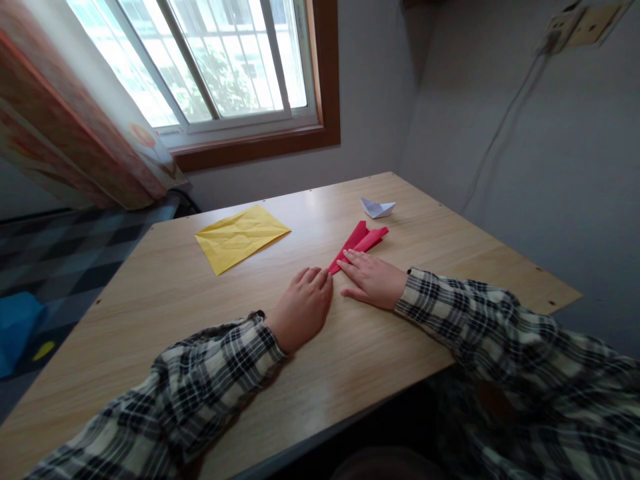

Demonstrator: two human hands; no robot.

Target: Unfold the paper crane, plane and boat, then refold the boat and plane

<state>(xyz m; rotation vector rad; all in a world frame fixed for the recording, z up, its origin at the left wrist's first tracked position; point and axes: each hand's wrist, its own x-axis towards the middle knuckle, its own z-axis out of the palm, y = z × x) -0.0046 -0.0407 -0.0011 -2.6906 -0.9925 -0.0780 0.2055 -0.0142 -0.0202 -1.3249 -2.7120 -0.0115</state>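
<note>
**On the wooden desk: two hands at a folded red paper**

At the centre of the table, a pale wood-grain laminate top, both hands are laid flat, palms down, fingers extended and held together. The left hand is rested on the bare surface, its fingertips just beside the near tip of the red paper; whether they touch it cannot be told. The right hand is pressed on that near tip with its fingertips. Nothing is gripped by either hand.

The red paper is a narrow, sharply creased, dart-like fold, lying at 1 o'clock from the hands and pointing back toward them. A small white paper boat is set beyond it at 1 o'clock. A crumpled yellow sheet, flattened again, is placed at 11 o'clock, well apart. Plaid sleeves are worn on both arms.
</note>
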